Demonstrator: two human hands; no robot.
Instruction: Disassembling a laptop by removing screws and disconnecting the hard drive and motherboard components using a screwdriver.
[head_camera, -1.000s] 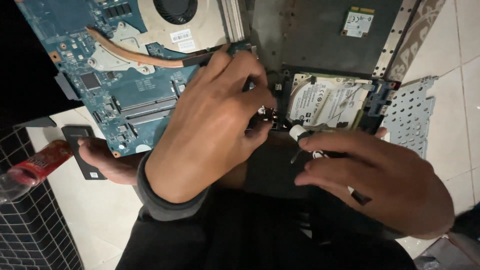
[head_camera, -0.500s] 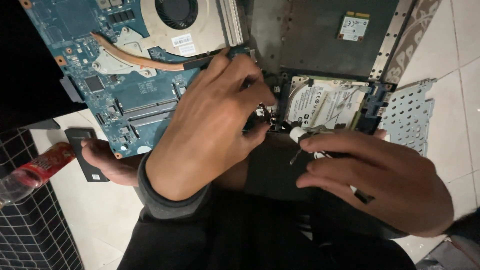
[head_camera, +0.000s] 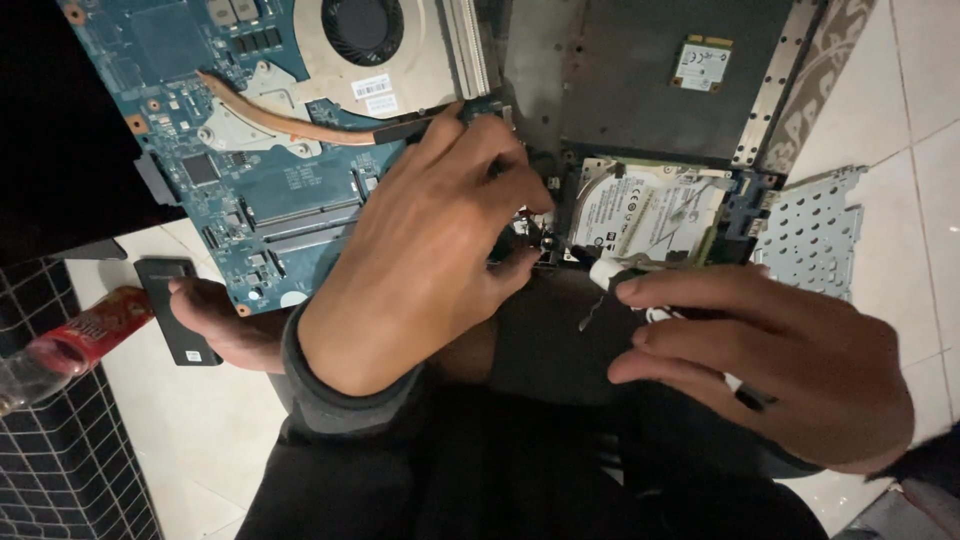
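Disassembly step under way — left hand (head_camera: 430, 250) pinches a small fitting beside the hard drive (head_camera: 645, 205); right hand (head_camera: 770, 370) grips a screwdriver (head_camera: 610, 272) — steady tip seating needed next.

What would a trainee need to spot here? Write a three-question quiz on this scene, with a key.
1. True or false: the left hand rests on the perforated metal bracket.
2. Which part lies directly beyond the right hand? A) cooling fan B) hard drive C) plastic bottle
3. Fill in: a copper ____ runs from the cooling fan across the blue motherboard.

Key: 1 false; 2 B, the hard drive; 3 heat pipe.
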